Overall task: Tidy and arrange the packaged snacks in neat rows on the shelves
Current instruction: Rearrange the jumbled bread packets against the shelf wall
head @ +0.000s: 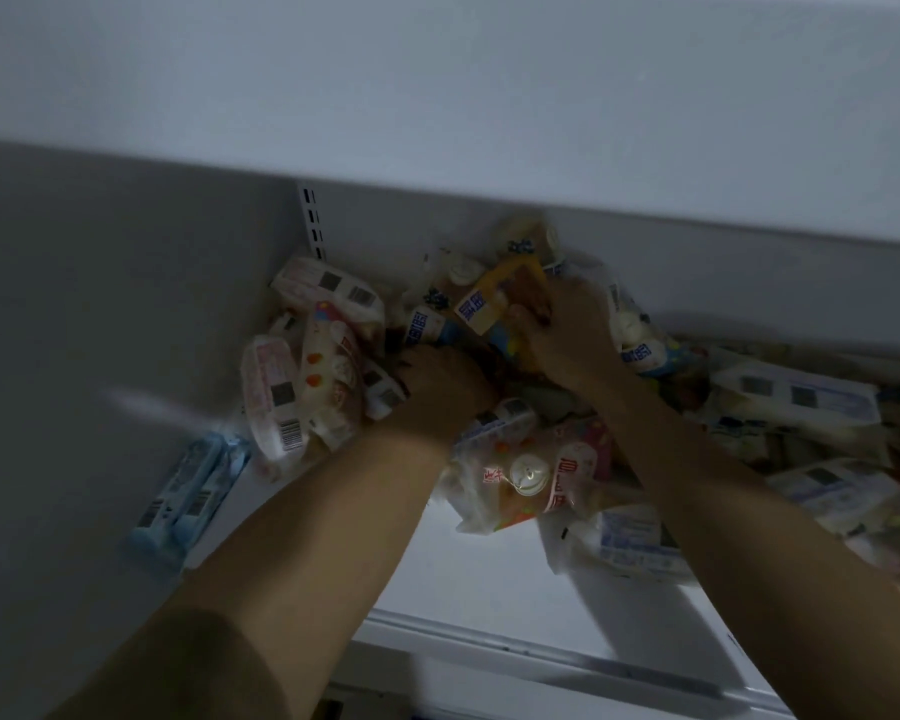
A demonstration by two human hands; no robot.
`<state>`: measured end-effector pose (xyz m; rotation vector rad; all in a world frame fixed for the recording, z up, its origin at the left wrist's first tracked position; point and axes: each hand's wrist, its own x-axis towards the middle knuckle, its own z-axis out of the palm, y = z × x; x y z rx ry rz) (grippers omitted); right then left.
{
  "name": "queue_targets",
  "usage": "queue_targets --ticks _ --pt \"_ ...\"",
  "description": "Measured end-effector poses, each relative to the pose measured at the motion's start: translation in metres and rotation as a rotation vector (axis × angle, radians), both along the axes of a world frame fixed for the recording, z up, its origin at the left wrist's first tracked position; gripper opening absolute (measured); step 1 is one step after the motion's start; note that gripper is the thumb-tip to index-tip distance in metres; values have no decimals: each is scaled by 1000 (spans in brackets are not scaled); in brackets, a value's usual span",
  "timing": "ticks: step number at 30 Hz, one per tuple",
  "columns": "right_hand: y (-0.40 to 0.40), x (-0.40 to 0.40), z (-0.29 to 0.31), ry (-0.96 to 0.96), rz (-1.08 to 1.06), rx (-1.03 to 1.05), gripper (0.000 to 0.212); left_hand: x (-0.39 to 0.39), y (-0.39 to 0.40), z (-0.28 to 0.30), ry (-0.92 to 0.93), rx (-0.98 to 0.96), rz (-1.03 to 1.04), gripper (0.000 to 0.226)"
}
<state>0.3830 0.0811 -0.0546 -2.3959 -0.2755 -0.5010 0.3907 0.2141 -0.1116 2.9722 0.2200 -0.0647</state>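
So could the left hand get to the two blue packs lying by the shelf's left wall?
Probably yes. The blue packs lie apart from the pile with nothing on top, just left of the left hand's forearm; but that hand is busy in the snack pile.

A shop, dimly lit: white retail shelf (pixel 489 574) on a slotted upright (pixel 314 220), heaped with barcoded snack packets (pixel 520 475).

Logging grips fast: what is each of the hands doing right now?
Left hand: fingers curled into the snack pile; what it grips cannot be told.
Right hand: closed on the orange snack packet.
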Motion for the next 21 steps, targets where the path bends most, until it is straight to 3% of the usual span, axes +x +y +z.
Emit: queue_targets --ticks 3,5,11,14,16,18,21 --pt "-15 4 -6 -26 -124 -34 26 20 4 -6 -30 -70 -27 46" --pt "-18 3 -6 5 -127 -68 25 25 8 -2 -9 -256 -134 46" --pt "-17 2 -3 -27 -97 -47 23 24 26 14 150 -655 -117 53" --pt "-15 1 -3 -7 -108 -23 25 17 45 43 229 -926 -104 16" --pt "-13 2 -4 -7 -123 -14 24 3 64 68 252 -1009 -24 12" --pt "-10 1 -4 -26 -129 -22 22 -11 91 84 179 -1078 37 17" --pt "-3 -7 -2 -47 -121 -45 22 -28 131 94 -91 -1198 49 17"
